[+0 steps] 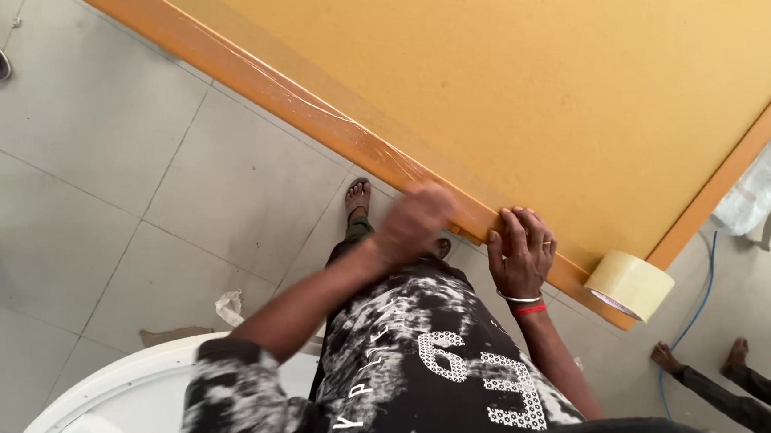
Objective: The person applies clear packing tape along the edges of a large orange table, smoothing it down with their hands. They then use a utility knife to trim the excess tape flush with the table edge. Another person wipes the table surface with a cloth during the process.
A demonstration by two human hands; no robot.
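Orange-edged and mustard-yellow on its broad face, a large flat board (501, 81) is running slantwise across the view, and clear shiny tape (320, 114) is lying along its near edge. The person's right hand (523, 248) is pressing flat on that edge, fingers spread and laid over the rim, a ring on one finger and a silver and a red bangle (525, 303) at the wrist. The left hand (414, 220) is hovering at the same edge just beside the right one; it is blurred, fingers curled inward, and whether it is pinching the tape cannot be told. A roll of pale beige packing tape (631, 285) is sitting at the board's near corner, close to the right hand but apart from it. Below, a white round plastic piece (125, 397) is showing beside the person's black-and-white patterned shirt (430, 362). Grey floor tiles (94, 163) are lying underneath, a thin blue cable (699, 303) is trailing at the right, and other people's feet (698, 356) are standing near the edges.
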